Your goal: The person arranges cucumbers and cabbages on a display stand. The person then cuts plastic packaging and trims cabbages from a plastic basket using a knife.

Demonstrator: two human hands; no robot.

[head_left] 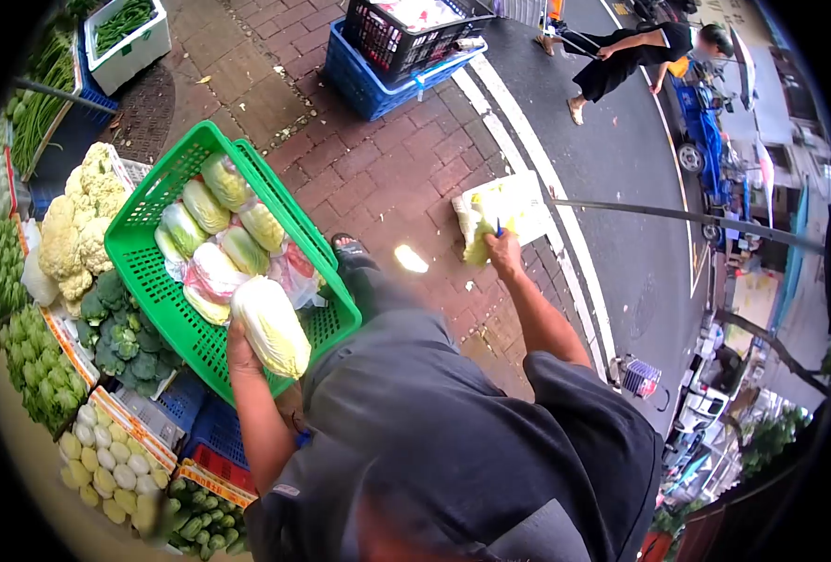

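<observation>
A pale napa cabbage [270, 326] rests in my left hand [241, 348], whose fingers are closed round its lower side. It is over the near edge of a green plastic crate [167, 304]. Inside that crate lie several more napa cabbages [207, 206], some in plastic wrapping. My right hand [503, 253] is closed, stretched out by a white box [533, 192] that holds pale yellow-green leaves [490, 220]. A small blue piece [499, 228] pokes out of this hand; I cannot make out the rest of it. One loose pale leaf [412, 258] lies on the bricks.
Cauliflowers [83, 220], broccoli [125, 332] and other vegetables stand at the left. A black crate [406, 37] sits in a blue crate [364, 80] at the top. Beyond the white kerb lines, a person [636, 56] walks on the road. A pole [687, 214] crosses the right side.
</observation>
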